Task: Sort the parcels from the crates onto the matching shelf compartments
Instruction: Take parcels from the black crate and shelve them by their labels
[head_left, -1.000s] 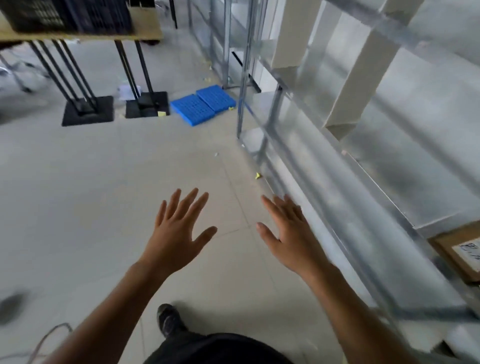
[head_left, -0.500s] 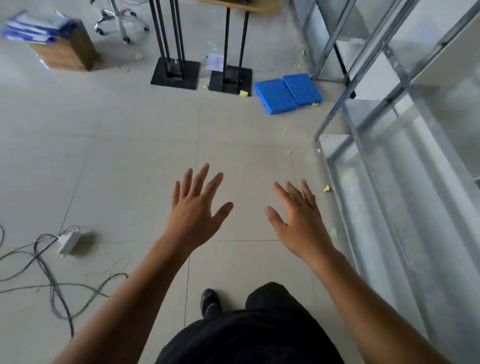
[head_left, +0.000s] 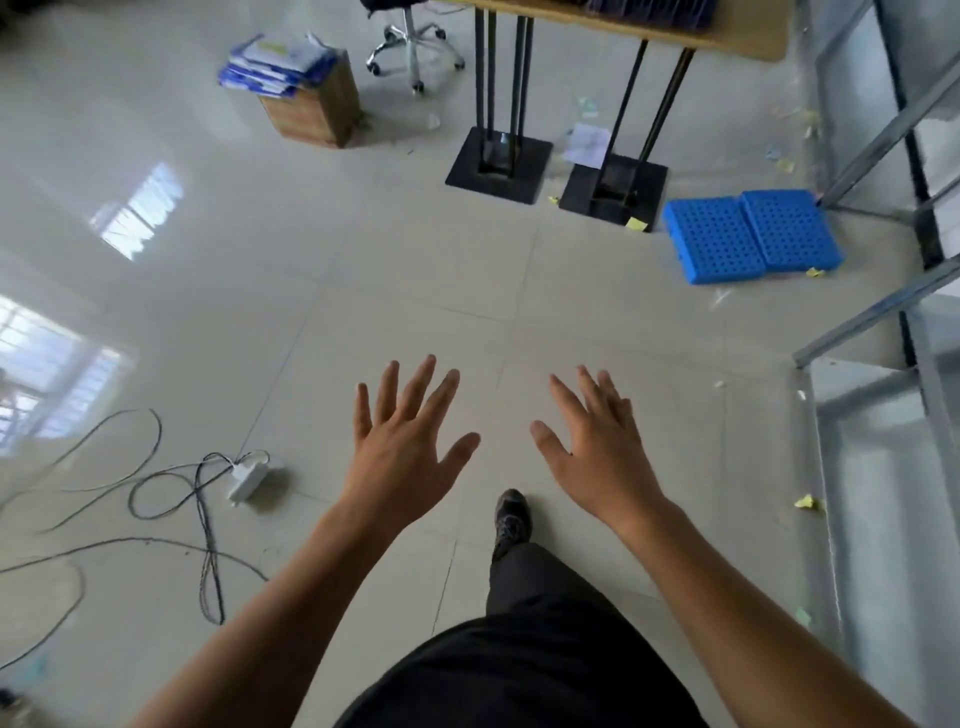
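My left hand (head_left: 405, 447) and my right hand (head_left: 597, 447) are stretched out in front of me over the tiled floor, fingers spread and straight, holding nothing. The metal shelf rack (head_left: 883, 338) runs along the right edge of the view, to the right of my right hand. A cardboard box (head_left: 317, 104) topped with a pile of blue and white parcels (head_left: 275, 62) stands on the floor at the upper left. No crate is clearly in view.
A wooden table (head_left: 737, 36) on black legs with square bases (head_left: 498, 166) stands ahead. Two blue perforated plastic pads (head_left: 753, 234) lie by the rack. Loose cables (head_left: 171, 493) and a white adapter (head_left: 247, 480) lie at the left. An office chair base (head_left: 413, 47) is behind.
The view has swung left, away from the rack and toward the open floor. Both hands stay spread and hold nothing. The box with parcels and the cables have come further into view.
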